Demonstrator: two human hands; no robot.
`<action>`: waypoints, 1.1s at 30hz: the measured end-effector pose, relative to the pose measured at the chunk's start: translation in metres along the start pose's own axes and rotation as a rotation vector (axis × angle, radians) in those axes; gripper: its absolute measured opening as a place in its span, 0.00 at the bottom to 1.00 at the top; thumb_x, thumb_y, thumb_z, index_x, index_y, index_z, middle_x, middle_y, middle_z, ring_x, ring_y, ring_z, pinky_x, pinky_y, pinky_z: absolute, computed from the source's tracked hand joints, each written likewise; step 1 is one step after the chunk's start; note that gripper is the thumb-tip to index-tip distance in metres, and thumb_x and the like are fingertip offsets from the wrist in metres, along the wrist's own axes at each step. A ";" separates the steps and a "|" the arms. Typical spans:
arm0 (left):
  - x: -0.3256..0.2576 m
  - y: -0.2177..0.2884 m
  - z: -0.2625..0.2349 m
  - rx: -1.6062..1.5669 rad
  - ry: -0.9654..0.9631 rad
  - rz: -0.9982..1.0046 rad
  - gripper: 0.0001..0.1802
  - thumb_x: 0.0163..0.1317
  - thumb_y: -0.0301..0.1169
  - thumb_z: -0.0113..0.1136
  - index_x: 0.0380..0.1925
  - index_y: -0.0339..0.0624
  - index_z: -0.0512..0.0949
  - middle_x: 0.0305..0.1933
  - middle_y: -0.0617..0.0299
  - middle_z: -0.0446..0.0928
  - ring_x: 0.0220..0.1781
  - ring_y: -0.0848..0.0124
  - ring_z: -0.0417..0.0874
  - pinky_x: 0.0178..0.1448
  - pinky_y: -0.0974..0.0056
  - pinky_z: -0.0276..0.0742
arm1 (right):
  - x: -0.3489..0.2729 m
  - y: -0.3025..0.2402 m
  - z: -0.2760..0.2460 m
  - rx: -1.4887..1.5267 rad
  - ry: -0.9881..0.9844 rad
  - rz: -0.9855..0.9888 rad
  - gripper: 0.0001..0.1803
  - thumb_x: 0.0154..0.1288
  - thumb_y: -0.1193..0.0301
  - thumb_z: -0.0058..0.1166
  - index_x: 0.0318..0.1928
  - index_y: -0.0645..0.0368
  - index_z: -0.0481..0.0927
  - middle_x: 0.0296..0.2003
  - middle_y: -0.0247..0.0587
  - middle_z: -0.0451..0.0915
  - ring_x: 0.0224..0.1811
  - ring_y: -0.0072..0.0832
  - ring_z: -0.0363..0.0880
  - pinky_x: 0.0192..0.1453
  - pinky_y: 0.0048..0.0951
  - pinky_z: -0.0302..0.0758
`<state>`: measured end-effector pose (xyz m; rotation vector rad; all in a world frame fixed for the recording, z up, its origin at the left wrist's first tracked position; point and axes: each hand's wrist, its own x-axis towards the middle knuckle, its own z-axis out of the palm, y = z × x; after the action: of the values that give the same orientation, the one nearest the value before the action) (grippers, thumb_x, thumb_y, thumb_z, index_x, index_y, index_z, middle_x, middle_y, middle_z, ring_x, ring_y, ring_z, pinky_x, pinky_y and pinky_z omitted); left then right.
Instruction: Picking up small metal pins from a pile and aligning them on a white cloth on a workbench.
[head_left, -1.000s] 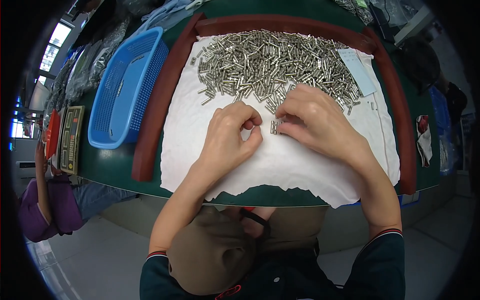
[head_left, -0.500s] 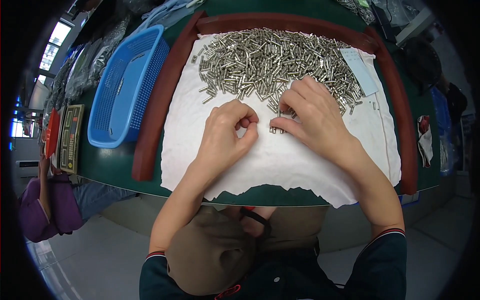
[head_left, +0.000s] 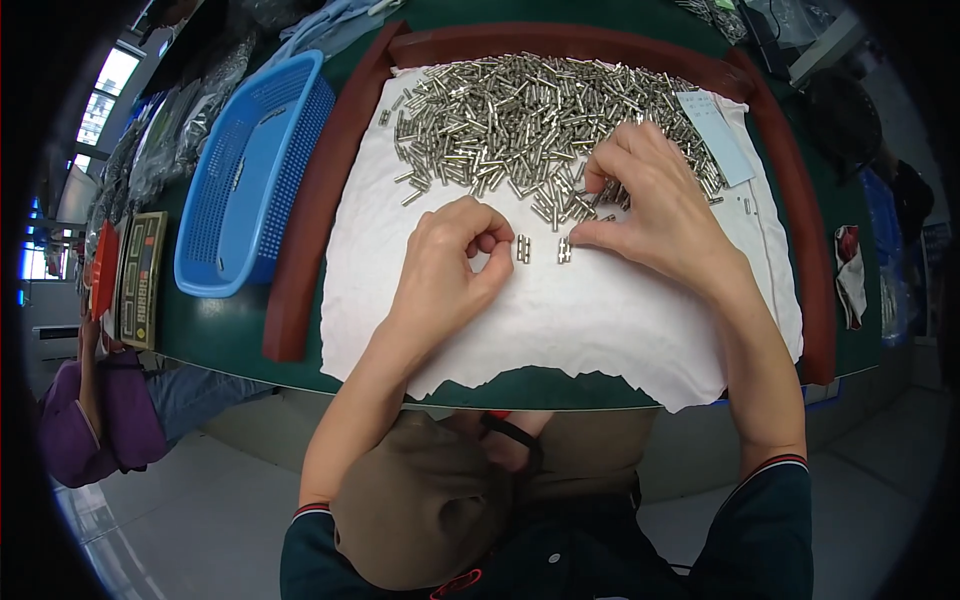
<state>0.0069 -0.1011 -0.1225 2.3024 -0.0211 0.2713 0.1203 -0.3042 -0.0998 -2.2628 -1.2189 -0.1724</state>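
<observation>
My left hand (head_left: 452,262) rests over the white cloth (head_left: 450,345) with fingers curled and thumb and index close together. A small pair of silvery metal pins (head_left: 523,250) lies right at those fingertips; whether anything is pinched between them is hidden. My right hand (head_left: 660,205) has its thumb and index apart, with no part seen held between them. Another small group of pins (head_left: 564,250) lies just by the right thumb tip. The index reaches to the near edge of a big heap of similar pins (head_left: 520,120).
Dark red wooden rails (head_left: 320,220) border the cloth on three sides. A blue perforated basket (head_left: 215,250) stands left, beside a scale-like panel (head_left: 140,290). A pale blue paper slip (head_left: 715,135) lies on the heap's right. Another person's purple sleeve (head_left: 85,410) shows far left.
My right hand has moved right and toward the heap, its thumb and index parting. Two small pin groups now show on the cloth between my hands. My left hand has barely moved.
</observation>
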 end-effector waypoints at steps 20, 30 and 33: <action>0.003 0.003 0.001 -0.010 0.016 0.042 0.04 0.45 0.23 0.60 0.22 0.36 0.76 0.24 0.58 0.75 0.27 0.64 0.75 0.35 0.60 0.71 | 0.000 -0.005 0.014 0.091 0.048 -0.239 0.11 0.44 0.75 0.67 0.23 0.59 0.74 0.25 0.37 0.73 0.35 0.36 0.72 0.40 0.35 0.68; -0.002 0.003 0.004 0.038 0.086 0.040 0.06 0.44 0.25 0.62 0.20 0.36 0.75 0.23 0.56 0.74 0.27 0.61 0.75 0.33 0.57 0.71 | 0.000 -0.009 0.023 0.062 0.261 -0.199 0.12 0.46 0.73 0.68 0.21 0.57 0.74 0.20 0.35 0.73 0.26 0.35 0.71 0.34 0.35 0.67; -0.001 0.015 0.005 0.216 0.115 0.091 0.09 0.46 0.28 0.64 0.19 0.35 0.75 0.23 0.54 0.74 0.27 0.59 0.76 0.32 0.55 0.72 | 0.000 -0.008 0.024 0.056 0.298 -0.171 0.12 0.47 0.73 0.68 0.20 0.57 0.74 0.19 0.35 0.73 0.26 0.33 0.71 0.33 0.34 0.66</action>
<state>0.0051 -0.1148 -0.1156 2.5000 -0.0402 0.4732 0.1102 -0.2877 -0.1161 -1.9975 -1.2373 -0.5140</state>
